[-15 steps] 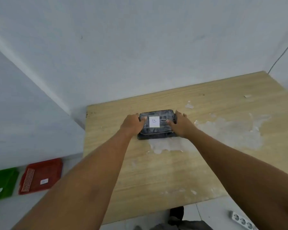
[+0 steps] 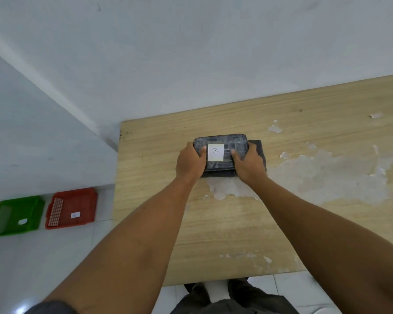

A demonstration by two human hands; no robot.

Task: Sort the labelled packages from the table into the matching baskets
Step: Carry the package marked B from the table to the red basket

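Observation:
A dark wrapped package (image 2: 222, 142) with a white label marked "B" lies on top of a second dark package (image 2: 260, 147) near the far left part of the wooden table (image 2: 236, 223). My left hand (image 2: 190, 163) grips the top package's left end, thumb on its upper face. My right hand (image 2: 250, 163) grips its right end the same way. The top package sits shifted left of the lower one. On the floor to the left stand a red basket (image 2: 82, 200) and a green basket (image 2: 32, 207), each with a small white label inside.
White walls meet in a corner behind the table's left end. The tabletop has worn, peeling patches (image 2: 327, 175) on the right. White floor tiles lie between the table and the baskets. My legs show below the table's near edge.
The view has tilted down and the top package has shifted left, exposing the lower package's right edge. Both hands keep their grip on the package.

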